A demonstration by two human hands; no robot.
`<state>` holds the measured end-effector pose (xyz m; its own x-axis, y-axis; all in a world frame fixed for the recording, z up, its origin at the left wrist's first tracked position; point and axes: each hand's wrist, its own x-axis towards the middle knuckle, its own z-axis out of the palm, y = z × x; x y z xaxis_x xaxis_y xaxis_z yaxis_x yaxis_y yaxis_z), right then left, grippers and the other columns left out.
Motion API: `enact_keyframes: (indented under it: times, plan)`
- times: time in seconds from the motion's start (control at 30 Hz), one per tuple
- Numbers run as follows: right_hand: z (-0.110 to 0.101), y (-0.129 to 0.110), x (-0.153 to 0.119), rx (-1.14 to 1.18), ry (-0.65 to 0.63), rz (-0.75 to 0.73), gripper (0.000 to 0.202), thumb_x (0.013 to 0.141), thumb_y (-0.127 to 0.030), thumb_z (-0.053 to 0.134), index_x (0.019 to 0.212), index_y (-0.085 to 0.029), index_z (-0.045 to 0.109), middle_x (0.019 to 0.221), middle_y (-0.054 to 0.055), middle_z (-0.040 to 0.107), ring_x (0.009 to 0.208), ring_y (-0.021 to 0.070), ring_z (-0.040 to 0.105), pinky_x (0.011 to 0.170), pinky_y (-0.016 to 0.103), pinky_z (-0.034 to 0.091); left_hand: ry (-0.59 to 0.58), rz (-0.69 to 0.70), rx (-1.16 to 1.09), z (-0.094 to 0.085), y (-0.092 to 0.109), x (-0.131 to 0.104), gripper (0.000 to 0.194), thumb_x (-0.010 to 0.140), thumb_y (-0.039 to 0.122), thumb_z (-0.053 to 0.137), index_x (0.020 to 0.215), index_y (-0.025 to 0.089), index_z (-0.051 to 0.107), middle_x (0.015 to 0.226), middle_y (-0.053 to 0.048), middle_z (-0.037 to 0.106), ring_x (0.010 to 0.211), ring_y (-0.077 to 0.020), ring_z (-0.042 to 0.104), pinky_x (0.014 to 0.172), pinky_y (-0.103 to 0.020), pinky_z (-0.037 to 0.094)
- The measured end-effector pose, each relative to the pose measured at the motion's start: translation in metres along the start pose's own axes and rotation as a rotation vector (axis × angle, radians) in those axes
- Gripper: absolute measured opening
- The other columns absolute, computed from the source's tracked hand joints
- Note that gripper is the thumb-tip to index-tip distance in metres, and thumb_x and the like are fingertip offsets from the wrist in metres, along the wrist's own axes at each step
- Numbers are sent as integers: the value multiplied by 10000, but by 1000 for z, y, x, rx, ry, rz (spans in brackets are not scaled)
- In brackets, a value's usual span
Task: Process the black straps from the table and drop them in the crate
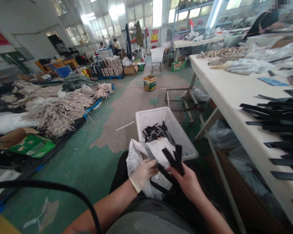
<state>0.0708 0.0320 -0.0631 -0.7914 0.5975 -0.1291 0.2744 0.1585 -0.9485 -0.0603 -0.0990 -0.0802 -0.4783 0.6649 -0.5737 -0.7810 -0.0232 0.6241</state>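
Black straps [172, 158] fan out of my right fingers [173, 171], which clasp them above the white bag [135, 155] across my lap; my gloved left fingers [151, 162] pinch a grey strip [149, 150]. Should my right clasp slacken, straps could slip into the bin [185, 139] ahead.

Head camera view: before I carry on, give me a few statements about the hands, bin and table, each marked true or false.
1. The left hand wears a pale glove. True.
2. The right hand is empty. False: it holds black strips.
3. The white bin is empty. False: black scraps lie inside it.
4. The table on the right bears a pile of black pieces. True.
5. The blue card lies in the bin. False: it lies on the table.
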Motion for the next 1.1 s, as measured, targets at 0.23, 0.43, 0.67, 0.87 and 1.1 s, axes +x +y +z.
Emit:
enact_keyframes:
  times: [0.23,0.43,0.67,0.87,1.1]
  plan:
    - [-17,2,-15,-25,-80,-289,277,816,-215,563,1068,-204,677,962,72,687,788,196,657,652,278,523,111,-122,-95,-12,45,-3,199,727,259,740,840,148,621,692,-8,672,556,-114,605,571,-244,475]
    - [4,-32,-31,-309,-229,-675,487,754,-28,495,1166,-250,629,1042,69,649,885,162,649,713,241,501,100,-125,-62,-7,31,-2,174,757,255,699,870,142,629,689,-11,665,569,-117,601,573,-244,469]
    - [15,-30,-11,-157,-143,-424,187,751,-132,546,866,-202,675,883,41,640,752,163,619,632,246,469,-98,-59,48,-1,10,-14,326,634,322,800,837,135,627,732,-32,658,646,-140,619,609,-240,467]
    - [20,-10,13,264,-88,203,392,683,-461,688,891,-129,672,565,-14,574,472,140,504,480,269,434,-74,-65,186,-4,-10,-8,415,660,275,765,1043,156,658,721,-15,639,583,-94,591,637,-222,440]
    - [1,-19,-15,272,-185,141,458,708,-522,680,927,-120,677,524,-33,529,484,126,457,504,262,366,-314,-297,-108,-28,-7,1,425,743,389,633,1093,148,634,1064,-106,680,932,-245,650,757,-358,506]
